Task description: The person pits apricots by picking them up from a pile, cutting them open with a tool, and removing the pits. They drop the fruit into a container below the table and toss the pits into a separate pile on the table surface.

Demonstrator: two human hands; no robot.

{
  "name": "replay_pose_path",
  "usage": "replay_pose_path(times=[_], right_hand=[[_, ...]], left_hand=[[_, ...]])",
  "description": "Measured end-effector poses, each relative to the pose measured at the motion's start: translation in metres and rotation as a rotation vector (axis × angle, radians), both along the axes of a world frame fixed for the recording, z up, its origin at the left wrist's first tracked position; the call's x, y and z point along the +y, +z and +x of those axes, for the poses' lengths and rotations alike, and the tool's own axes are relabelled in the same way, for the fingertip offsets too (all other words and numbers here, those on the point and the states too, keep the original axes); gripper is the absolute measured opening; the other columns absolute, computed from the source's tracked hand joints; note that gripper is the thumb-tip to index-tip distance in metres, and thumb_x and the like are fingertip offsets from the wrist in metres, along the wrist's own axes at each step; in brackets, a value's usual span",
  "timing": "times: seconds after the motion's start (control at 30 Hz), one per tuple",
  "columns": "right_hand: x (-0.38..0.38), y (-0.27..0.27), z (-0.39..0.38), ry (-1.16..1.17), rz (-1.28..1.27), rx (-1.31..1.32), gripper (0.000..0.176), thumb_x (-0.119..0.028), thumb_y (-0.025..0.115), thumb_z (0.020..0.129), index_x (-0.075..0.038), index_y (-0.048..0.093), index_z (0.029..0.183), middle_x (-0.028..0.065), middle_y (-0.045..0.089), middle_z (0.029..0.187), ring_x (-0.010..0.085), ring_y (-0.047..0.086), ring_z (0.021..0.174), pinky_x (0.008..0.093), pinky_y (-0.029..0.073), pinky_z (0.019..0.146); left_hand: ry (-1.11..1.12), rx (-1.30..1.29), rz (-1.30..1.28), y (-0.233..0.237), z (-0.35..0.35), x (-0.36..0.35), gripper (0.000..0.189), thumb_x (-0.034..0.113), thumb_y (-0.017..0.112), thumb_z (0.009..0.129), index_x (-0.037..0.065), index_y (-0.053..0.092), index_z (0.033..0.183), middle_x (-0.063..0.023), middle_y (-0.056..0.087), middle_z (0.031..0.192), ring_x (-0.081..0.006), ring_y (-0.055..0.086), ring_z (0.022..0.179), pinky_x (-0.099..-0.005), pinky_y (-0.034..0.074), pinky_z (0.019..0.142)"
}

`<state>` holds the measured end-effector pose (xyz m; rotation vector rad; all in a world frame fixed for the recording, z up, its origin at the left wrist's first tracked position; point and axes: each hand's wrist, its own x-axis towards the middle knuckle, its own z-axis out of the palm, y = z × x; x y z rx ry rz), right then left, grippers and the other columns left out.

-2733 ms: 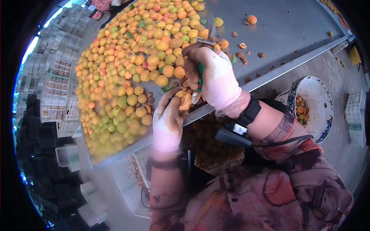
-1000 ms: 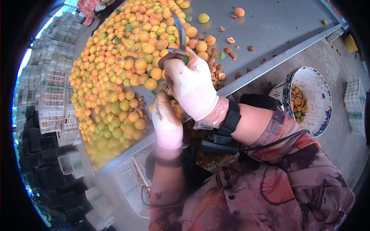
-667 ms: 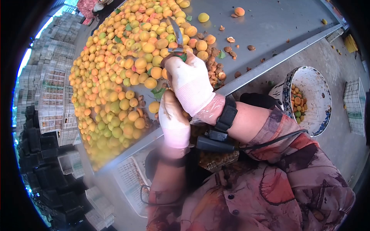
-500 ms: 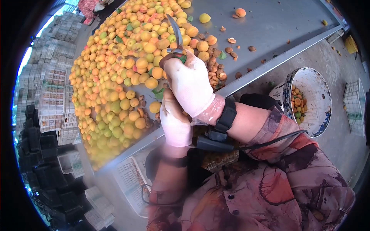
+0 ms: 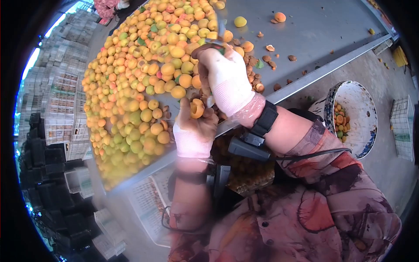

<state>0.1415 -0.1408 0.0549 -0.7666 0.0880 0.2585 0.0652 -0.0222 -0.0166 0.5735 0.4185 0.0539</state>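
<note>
My left hand [image 5: 195, 131], in a white glove with bare fingertips, holds a cut-open apricot [image 5: 197, 108] whose hollow inside faces up. Just above and to the right, my right hand [image 5: 224, 76], gloved too, is closed around a knife [image 5: 214, 42]; its blade is blurred and points up, away from me. Beyond both hands, a large heap of yellow-orange apricots [image 5: 144, 65] covers the left part of the metal table [image 5: 301, 48]. Loose pits [image 5: 255, 78] lie to the right of my right hand.
A white bucket [image 5: 358, 113] with apricot pieces stands on the floor at right, beside a crate [image 5: 402, 126]. A perforated crate [image 5: 146, 209] sits below the table's near edge. Stacked crates [image 5: 63, 105] line the left. Another person's sleeve [image 5: 106, 8] shows at top left.
My hands have moved apart, the right one up and to the right with the knife. The opened apricot now shows in my left hand, which has turned palm up.
</note>
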Motion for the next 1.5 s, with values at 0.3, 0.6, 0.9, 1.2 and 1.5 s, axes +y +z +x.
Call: replay_pose_path(times=[0.3, 0.6, 0.9, 1.2, 1.5], right_hand=[[-0.011, -0.013, 0.013, -0.004, -0.361, -0.395, 0.024, -0.012, 0.056, 0.088, 0.003, 0.060, 0.106, -0.0050, 0.053, 0.072, 0.0008, 0.045, 0.061, 0.0211, 0.038, 0.052], [-0.018, -0.017, 0.010, 0.204, -0.738, -0.555, 0.043, -0.025, 0.055, 0.087, 0.009, 0.054, 0.114, 0.0168, 0.063, 0.075, 0.0239, 0.063, 0.070, 0.0340, 0.050, 0.066], [-0.018, -0.027, 0.000, 0.216, -0.792, -0.737, 0.023, -0.019, 0.054, 0.091, 0.003, 0.053, 0.098, 0.0149, 0.053, 0.073, 0.0208, 0.057, 0.071, 0.0348, 0.046, 0.067], [-0.012, -0.027, -0.030, 0.379, -0.722, -0.769, 0.032, -0.025, 0.055, 0.093, 0.005, 0.050, 0.104, 0.0280, 0.060, 0.075, 0.0443, 0.064, 0.080, 0.0459, 0.050, 0.067], [-0.007, -0.023, -0.034, 0.398, -0.771, -0.776, 0.024, -0.014, 0.054, 0.088, 0.003, 0.051, 0.104, 0.0195, 0.060, 0.075, 0.0325, 0.066, 0.072, 0.0383, 0.051, 0.067]], left_hand=[[-0.196, 0.006, 1.253, 0.049, -0.027, 0.000, 0.037, 0.033, 0.046, 0.103, -0.001, 0.059, 0.109, -0.0090, 0.068, 0.094, -0.0175, 0.061, 0.084, -0.0291, 0.046, 0.079], [-0.280, 0.206, 1.778, 0.022, -0.028, 0.089, 0.041, 0.030, 0.061, 0.091, -0.003, 0.063, 0.115, -0.0189, 0.070, 0.098, -0.0270, 0.066, 0.086, -0.0362, 0.051, 0.076], [-0.389, 0.160, 1.890, 0.024, -0.015, 0.069, 0.044, 0.023, 0.067, 0.084, -0.005, 0.061, 0.117, -0.0223, 0.068, 0.101, -0.0330, 0.067, 0.094, -0.0365, 0.051, 0.084], [-0.097, -0.301, 0.518, 0.063, -0.036, 0.039, 0.045, 0.008, 0.041, 0.098, -0.007, 0.038, 0.140, -0.0119, 0.054, 0.120, -0.0172, 0.057, 0.097, -0.0279, 0.045, 0.077], [0.013, -0.187, 0.320, 0.060, -0.034, 0.032, 0.045, 0.030, 0.050, 0.101, 0.001, 0.045, 0.136, -0.0120, 0.057, 0.123, -0.0154, 0.055, 0.092, -0.0258, 0.042, 0.073]])
